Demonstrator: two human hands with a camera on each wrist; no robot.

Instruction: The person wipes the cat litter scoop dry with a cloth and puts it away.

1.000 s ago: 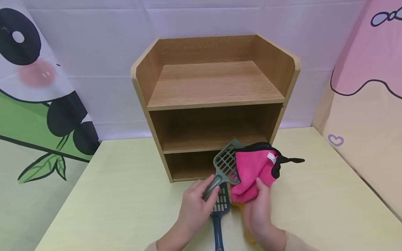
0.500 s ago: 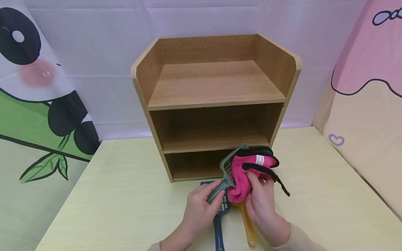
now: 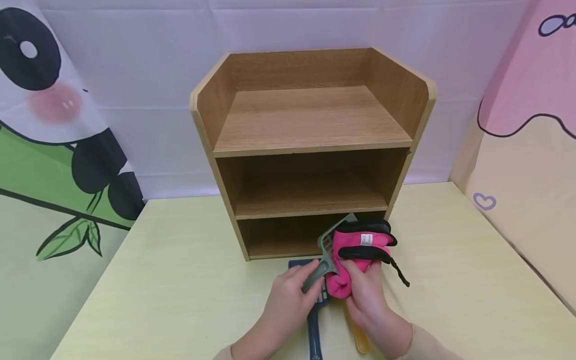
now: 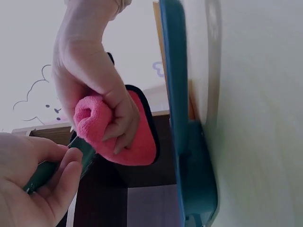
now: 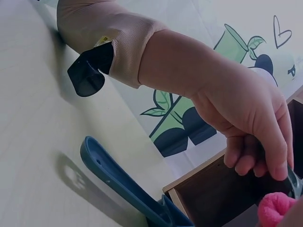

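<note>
My left hand [image 3: 290,297] pinches the handle of a grey-green slotted litter scoop [image 3: 325,262], tilted upward before the shelf. In my right hand [image 3: 371,302] is a bunched pink cloth [image 3: 338,285] with black edging and a white label, held against the scoop's slotted head and covering part of it. The left wrist view shows the cloth [image 4: 92,118] rolled over at one end, close to the left hand's fingertips. Under the hands, a dark blue litter scoop [image 3: 314,330] lies on the table. Beside it shows a yellow-orange handle [image 3: 361,340]; its other end is hidden.
A wooden shelf unit [image 3: 310,145] with an open top and two lower compartments stands behind the hands, its base close to the scoops. The pale table [image 3: 180,280] extends to both sides. Printed cloth panels [image 3: 526,210] border it.
The cloth has come down and left, now more bunched, with its black strap hanging lower. The grey-green scoop has turned from face-on to nearly edge-on. Both hands keep their hold.
</note>
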